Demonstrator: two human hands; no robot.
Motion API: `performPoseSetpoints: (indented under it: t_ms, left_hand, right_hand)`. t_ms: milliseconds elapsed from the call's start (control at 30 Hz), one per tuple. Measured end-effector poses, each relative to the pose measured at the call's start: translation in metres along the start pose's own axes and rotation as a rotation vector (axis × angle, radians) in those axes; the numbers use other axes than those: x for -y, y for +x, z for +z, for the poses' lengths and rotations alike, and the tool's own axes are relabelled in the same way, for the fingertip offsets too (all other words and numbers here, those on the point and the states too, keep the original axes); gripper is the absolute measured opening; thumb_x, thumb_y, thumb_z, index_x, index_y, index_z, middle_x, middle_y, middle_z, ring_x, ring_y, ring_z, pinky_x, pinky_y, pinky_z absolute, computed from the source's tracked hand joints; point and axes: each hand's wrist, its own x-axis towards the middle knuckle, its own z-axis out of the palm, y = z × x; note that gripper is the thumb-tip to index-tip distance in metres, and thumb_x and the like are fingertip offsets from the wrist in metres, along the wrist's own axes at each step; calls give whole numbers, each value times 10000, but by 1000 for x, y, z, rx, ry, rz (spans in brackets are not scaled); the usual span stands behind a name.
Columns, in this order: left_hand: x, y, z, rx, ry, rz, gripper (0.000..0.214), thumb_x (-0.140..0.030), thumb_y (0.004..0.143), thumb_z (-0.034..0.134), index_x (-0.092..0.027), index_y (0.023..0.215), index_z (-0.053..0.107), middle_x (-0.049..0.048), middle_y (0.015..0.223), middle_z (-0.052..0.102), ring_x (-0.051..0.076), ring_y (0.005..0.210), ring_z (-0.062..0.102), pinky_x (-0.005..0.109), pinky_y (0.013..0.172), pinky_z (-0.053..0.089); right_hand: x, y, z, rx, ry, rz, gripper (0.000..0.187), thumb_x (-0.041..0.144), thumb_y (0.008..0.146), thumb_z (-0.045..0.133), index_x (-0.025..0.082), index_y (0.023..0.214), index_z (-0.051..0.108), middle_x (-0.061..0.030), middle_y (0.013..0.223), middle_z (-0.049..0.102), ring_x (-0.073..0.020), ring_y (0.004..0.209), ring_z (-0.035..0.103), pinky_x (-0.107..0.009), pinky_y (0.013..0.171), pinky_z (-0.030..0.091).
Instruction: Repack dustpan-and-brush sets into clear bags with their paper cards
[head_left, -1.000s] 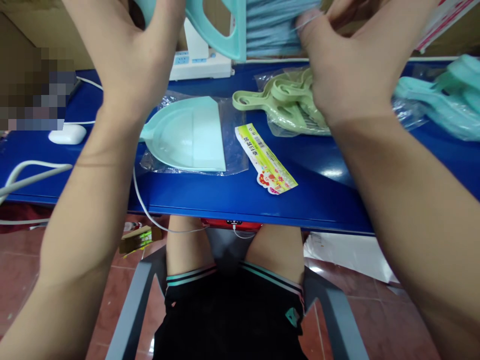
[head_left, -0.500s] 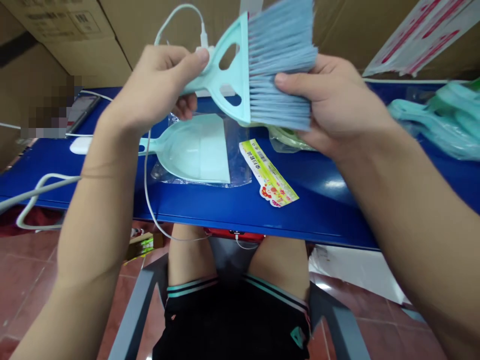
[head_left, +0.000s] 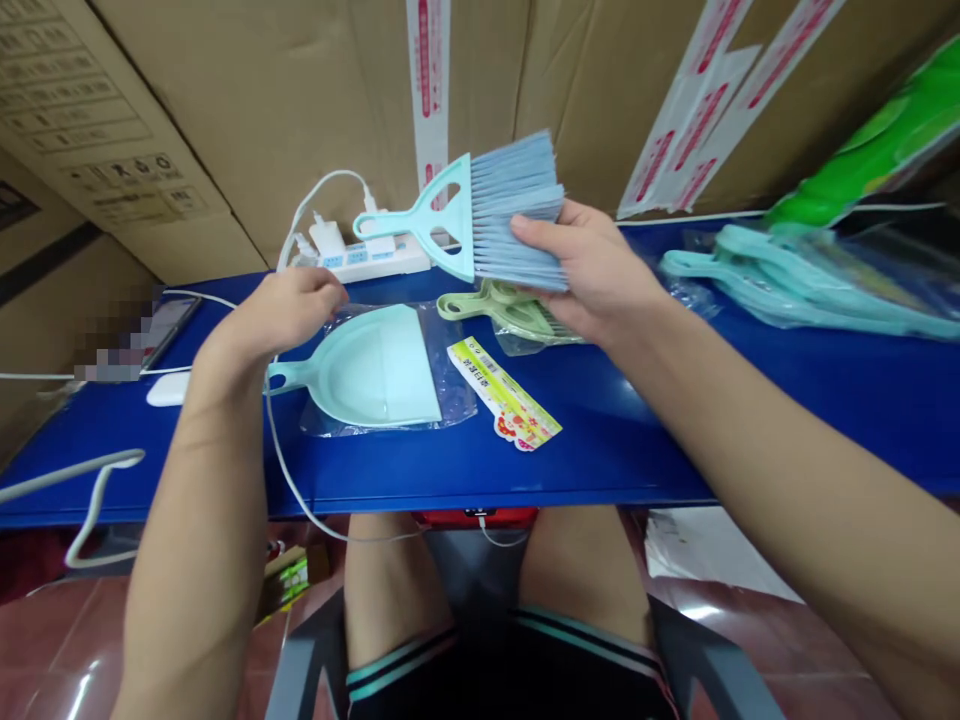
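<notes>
A light blue hand brush (head_left: 454, 218) is raised over the table, its handle pointing left. My right hand (head_left: 592, 265) grips it by the blue bristles, thumb on the near side. My left hand (head_left: 289, 305) is off the brush, its fingers curled together with nothing visible in them. Just below and right of that hand, a light blue dustpan (head_left: 367, 370) lies on a clear plastic bag (head_left: 454, 395), handle to the left. To its right rests a yellow printed card label (head_left: 506, 395). Behind the card is a green brush-and-dustpan set (head_left: 495, 305), partly in plastic.
A white power strip (head_left: 386, 262) with plugs stands at the back against cardboard boxes (head_left: 300, 90). Its white cable (head_left: 281, 455) loops over the table's front edge. Bagged light blue sets (head_left: 795, 280) lie on the right, and a phone (head_left: 169, 330) on the left.
My left hand has let go of the brush handle and moved down and left. My right hand still holds the brush, now farther from me. The view has tilted up.
</notes>
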Motion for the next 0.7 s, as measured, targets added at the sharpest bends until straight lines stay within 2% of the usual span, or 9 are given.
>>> performPoseSetpoints:
  t_ms: [67, 133, 267, 400, 500, 600, 700]
  left_hand:
    - [3, 1, 0, 13, 107, -18, 147, -260, 864, 606, -169, 830, 716, 88, 933, 746, 256, 964, 661, 432, 1056, 551]
    - [5, 2, 0, 40, 182, -43, 137, -307, 820, 678, -179, 785, 714, 71, 851, 717, 260, 937, 640, 434, 1038, 547]
    - [5, 3, 3, 107, 253, -73, 175, -353, 804, 709, -182, 775, 737, 45, 764, 660, 231, 856, 612, 409, 982, 538]
    - [2, 2, 3, 168, 254, -59, 173, -314, 821, 689, -166, 835, 775, 36, 780, 675, 209, 846, 617, 366, 978, 532]
    - [3, 1, 2, 127, 202, -23, 295, -332, 925, 583, -132, 1042, 766, 41, 939, 708, 179, 906, 605, 343, 1050, 517]
    - [6, -1, 2, 43, 118, 6, 411, -380, 1030, 455, -118, 1273, 659, 52, 1099, 677, 152, 962, 555, 341, 1121, 488]
    - [8, -3, 3, -62, -64, 71, 317, -329, 1052, 451, -134, 1238, 618, 34, 1029, 598, 132, 925, 485, 309, 1121, 467]
  right_hand:
    - [-1, 3, -6, -10, -44, -4, 290, 289, 882, 727, 223, 1157, 662, -56, 1255, 753, -229, 1298, 702, -470, 1138, 642]
    - [-2, 6, -10, -15, -82, -23, 327, 331, 865, 735, 244, 1169, 653, -51, 1257, 754, -231, 1344, 675, -474, 1154, 627]
    - [-3, 5, -10, -18, -98, -42, 373, 377, 801, 750, 261, 1137, 637, -33, 1326, 735, -234, 1372, 657, -443, 1139, 626]
    - [2, 0, -6, -18, -141, -58, 381, 423, 767, 753, 281, 1091, 610, -33, 1330, 727, -257, 1349, 668, -449, 1072, 654]
    - [7, -4, -2, -13, -179, -60, 401, 444, 744, 751, 303, 1083, 591, -27, 1300, 732, -276, 1329, 672, -476, 999, 668]
    - [10, -8, 5, -49, -134, -80, 362, 426, 757, 715, 306, 1069, 577, -18, 1298, 728, -269, 1298, 675, -475, 986, 656]
    - [13, -13, 12, -67, -68, -145, 312, 408, 783, 703, 300, 1049, 580, -10, 1342, 709, -256, 1285, 670, -451, 995, 637]
